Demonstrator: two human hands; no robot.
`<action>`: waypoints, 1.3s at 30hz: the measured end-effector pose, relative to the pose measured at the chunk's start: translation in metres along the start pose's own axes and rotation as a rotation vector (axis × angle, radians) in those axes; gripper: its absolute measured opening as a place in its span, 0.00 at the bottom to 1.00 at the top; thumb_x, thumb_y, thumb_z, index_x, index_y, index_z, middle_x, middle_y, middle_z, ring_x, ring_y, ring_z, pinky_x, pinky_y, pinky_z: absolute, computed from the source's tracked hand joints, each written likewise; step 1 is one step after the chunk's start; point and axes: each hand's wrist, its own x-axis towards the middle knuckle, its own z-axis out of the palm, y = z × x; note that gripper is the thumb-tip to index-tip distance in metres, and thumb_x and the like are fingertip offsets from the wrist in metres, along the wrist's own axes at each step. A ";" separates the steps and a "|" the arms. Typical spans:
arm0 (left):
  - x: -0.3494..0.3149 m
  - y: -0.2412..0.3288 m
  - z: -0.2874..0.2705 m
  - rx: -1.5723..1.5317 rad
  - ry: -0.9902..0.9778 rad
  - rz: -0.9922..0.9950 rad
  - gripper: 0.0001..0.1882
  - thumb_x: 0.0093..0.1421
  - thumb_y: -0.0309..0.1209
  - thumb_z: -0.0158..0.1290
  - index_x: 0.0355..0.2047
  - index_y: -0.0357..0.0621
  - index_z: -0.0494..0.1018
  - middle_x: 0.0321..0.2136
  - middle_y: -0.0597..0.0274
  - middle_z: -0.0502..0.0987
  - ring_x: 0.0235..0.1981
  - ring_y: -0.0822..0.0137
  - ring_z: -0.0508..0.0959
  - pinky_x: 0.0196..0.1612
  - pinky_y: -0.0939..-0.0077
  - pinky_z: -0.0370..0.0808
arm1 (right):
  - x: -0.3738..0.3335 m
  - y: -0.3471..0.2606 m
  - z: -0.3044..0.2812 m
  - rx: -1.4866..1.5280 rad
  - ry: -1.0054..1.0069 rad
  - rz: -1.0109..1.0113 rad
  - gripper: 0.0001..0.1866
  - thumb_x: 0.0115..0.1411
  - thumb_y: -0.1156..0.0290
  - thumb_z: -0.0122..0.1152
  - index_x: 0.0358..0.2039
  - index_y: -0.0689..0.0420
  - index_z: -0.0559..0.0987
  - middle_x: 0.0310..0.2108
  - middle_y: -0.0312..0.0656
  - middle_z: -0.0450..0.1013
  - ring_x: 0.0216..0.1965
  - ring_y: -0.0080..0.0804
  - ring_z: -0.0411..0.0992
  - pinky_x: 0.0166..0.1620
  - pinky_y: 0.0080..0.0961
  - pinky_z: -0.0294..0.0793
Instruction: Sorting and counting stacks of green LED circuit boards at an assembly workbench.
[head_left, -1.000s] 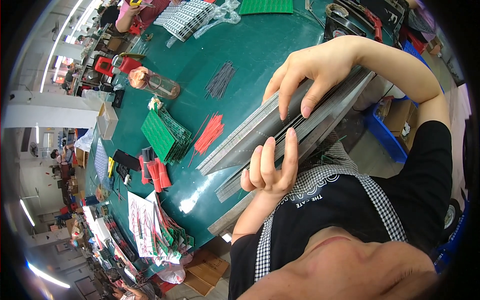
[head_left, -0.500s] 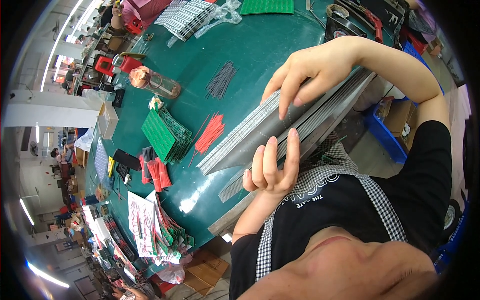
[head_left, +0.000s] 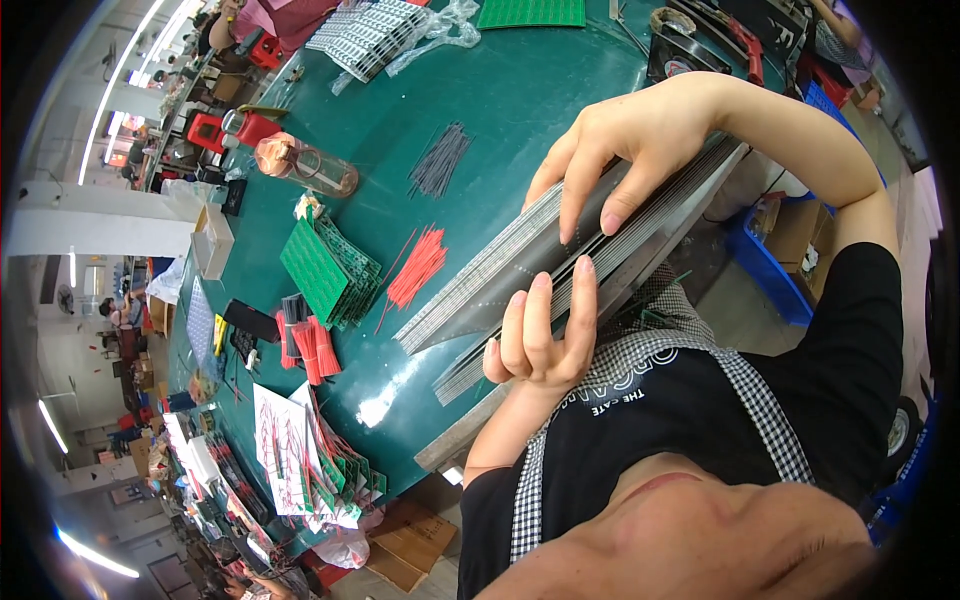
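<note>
A thick stack of thin, flat grey panels [head_left: 530,252] with pale dotted edges tilts across the table's near edge, parted lengthwise into two bundles. My right hand [head_left: 645,135] reaches over the far bundle. Its index fingertip rests on the dark inner face, other fingers curl over the far side, and its thumb tip touches the near bundle's edges. Against the near bundle [head_left: 465,370], my left hand [head_left: 540,345] has its fingers pointing up, spread and slightly bent. Nothing is wrapped in those fingers. The left thumb is hidden.
On the green table [head_left: 390,100] lie dark grey wires [head_left: 439,160], red wires [head_left: 415,266], green circuit boards [head_left: 325,272] and wired boards on white sheets [head_left: 300,445]. A clear bottle [head_left: 310,170] stands beyond. A blue crate [head_left: 765,265] sits beside me, right of the table edge.
My right thumb has shifted away from the index finger, down onto the near bundle's edges. The near bundle's panels look slightly more fanned. My left hand has hardly moved.
</note>
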 end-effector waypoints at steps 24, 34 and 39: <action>0.000 0.000 -0.002 -0.028 -0.011 -0.006 0.12 0.47 0.47 0.59 0.34 0.69 0.77 0.37 0.73 0.70 0.39 0.70 0.67 0.47 0.74 0.53 | 0.000 0.003 0.000 -0.022 0.007 -0.001 0.15 0.48 0.64 0.64 0.35 0.57 0.79 0.49 0.51 0.66 0.49 0.44 0.66 0.49 0.32 0.67; 0.000 0.000 -0.003 -0.025 -0.020 0.001 0.13 0.47 0.46 0.60 0.35 0.69 0.77 0.38 0.73 0.70 0.39 0.70 0.68 0.47 0.74 0.54 | 0.000 0.000 0.001 0.012 0.013 0.015 0.11 0.50 0.71 0.61 0.36 0.58 0.79 0.49 0.51 0.66 0.48 0.43 0.67 0.48 0.30 0.67; -0.004 0.000 -0.002 -0.036 0.010 0.013 0.14 0.46 0.45 0.61 0.35 0.70 0.77 0.37 0.73 0.68 0.39 0.70 0.67 0.46 0.73 0.54 | 0.002 0.005 0.000 0.015 0.028 -0.047 0.11 0.52 0.78 0.52 0.36 0.58 0.79 0.50 0.52 0.65 0.47 0.43 0.68 0.47 0.30 0.68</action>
